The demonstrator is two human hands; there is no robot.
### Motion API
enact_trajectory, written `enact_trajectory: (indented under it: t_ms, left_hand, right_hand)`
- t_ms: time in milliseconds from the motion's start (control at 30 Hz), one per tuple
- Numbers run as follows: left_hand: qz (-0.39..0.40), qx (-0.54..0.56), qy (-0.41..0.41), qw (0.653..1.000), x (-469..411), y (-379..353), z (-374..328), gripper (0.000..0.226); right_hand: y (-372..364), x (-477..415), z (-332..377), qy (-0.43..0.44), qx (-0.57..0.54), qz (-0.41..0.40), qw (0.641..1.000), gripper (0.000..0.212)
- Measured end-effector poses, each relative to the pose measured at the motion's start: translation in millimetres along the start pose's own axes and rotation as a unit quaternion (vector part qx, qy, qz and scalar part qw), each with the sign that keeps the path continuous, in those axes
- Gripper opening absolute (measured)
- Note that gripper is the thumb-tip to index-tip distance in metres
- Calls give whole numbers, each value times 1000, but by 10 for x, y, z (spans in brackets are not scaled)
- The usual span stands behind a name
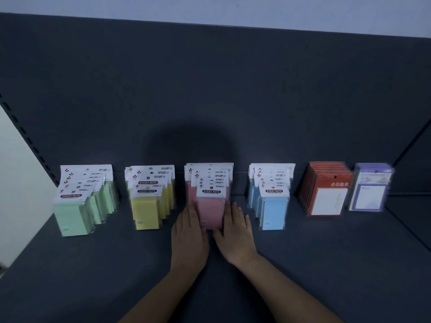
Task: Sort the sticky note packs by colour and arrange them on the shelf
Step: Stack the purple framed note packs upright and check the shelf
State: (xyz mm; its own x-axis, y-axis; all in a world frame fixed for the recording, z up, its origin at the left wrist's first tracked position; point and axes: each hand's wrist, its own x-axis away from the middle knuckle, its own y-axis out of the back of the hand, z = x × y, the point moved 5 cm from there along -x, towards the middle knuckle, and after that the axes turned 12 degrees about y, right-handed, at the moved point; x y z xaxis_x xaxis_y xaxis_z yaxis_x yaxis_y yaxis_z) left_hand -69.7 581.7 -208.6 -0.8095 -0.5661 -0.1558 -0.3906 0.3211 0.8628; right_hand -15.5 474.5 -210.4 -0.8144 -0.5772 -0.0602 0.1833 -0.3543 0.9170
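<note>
Sticky note packs stand in rows by colour on a dark shelf [116,264]: green packs [72,215] at the left, then yellow packs [147,212], pink packs [211,210] in the middle and blue packs [272,212] to their right. My left hand [189,238] lies flat against the left side of the front pink pack. My right hand [235,236] presses against its right side. The pack sits squeezed between both hands, standing on the shelf.
Further right stand a row of red-orange card packs [326,197] and a row of purple-framed packs [370,192]. The shelf's dark back panel [210,89] rises behind all rows. A slotted upright [30,141] edges the left side.
</note>
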Motion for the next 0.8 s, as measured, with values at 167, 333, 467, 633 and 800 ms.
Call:
enact_trajectory:
  t_ms: [167,333,467,633,800]
  left_hand:
    - [53,18,6,998,-47,16,5,63]
    - [55,43,-10,997,-37,40,-17,60]
    - [50,53,-15,997,-32,29,-15,58]
    - [39,41,-13,998,-29,-4,-12,57]
    - [26,90,3,996,21,84,-11,62]
  right_hand:
    - [-20,1,8,-1,16,7,1000,73]
    - [-58,-11,32,-9,40,7,999,74]
    - [-75,-10,41,-24,38,5,999,76]
    - [-81,-30,85,-47,22,-7,999,76]
    - [60,65,86,-36,-44,-12,998,78]
